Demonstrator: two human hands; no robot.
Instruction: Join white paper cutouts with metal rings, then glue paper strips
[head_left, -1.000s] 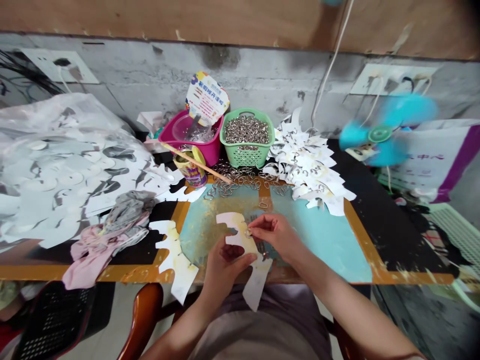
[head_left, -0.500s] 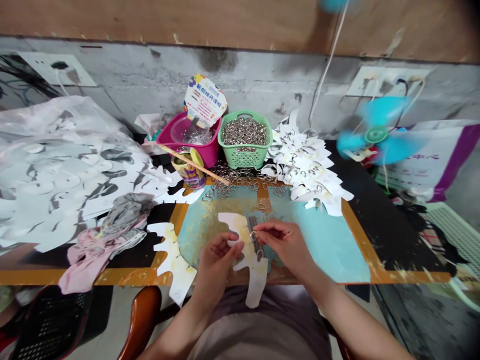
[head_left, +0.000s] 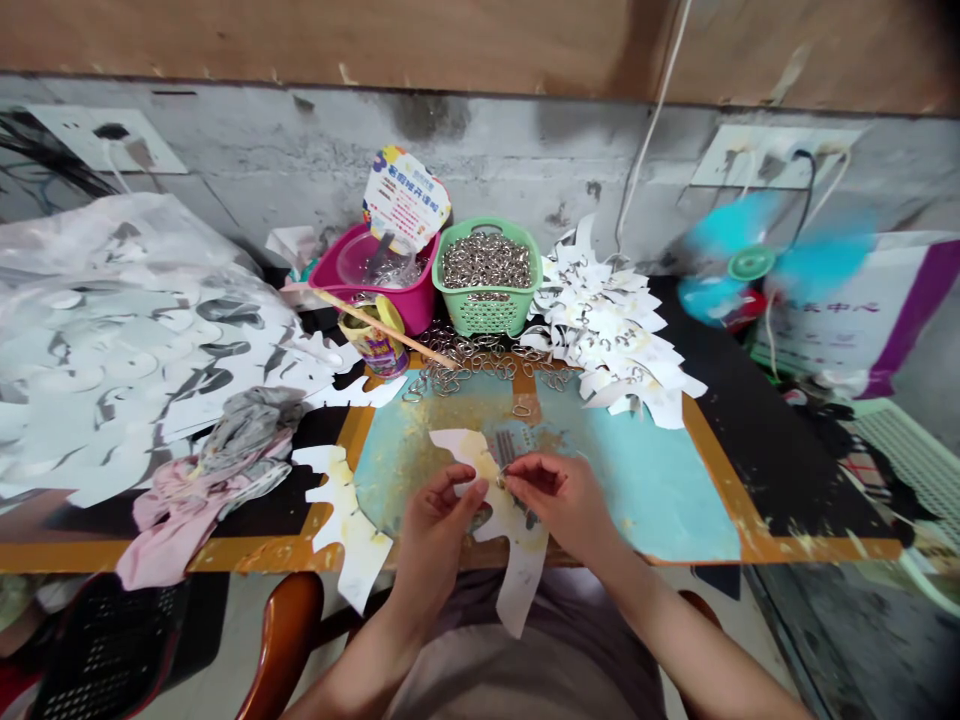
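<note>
My left hand (head_left: 435, 525) pinches a white paper cutout (head_left: 517, 570) with yellowish stains, held over the near edge of the table (head_left: 660, 490). My right hand (head_left: 566, 500) pinches a small metal ring at the cutout's upper part, fingertips meeting those of my left hand. A second stained cutout (head_left: 345, 520) lies flat just left of my left hand, overhanging the table edge. Loose metal rings (head_left: 480, 360) are scattered beyond my hands.
A green basket (head_left: 487, 310) full of rings and a pink tub (head_left: 360, 280) stand at the back. White cutouts are piled at the right (head_left: 615, 335) and under plastic at the left (head_left: 127, 340). A rag (head_left: 217, 470) lies left. A blue fan (head_left: 750, 265) spins at right.
The cutout has tilted and slid a little toward me. Both hands stayed pinched at its top; my right hand moved slightly nearer and lower.
</note>
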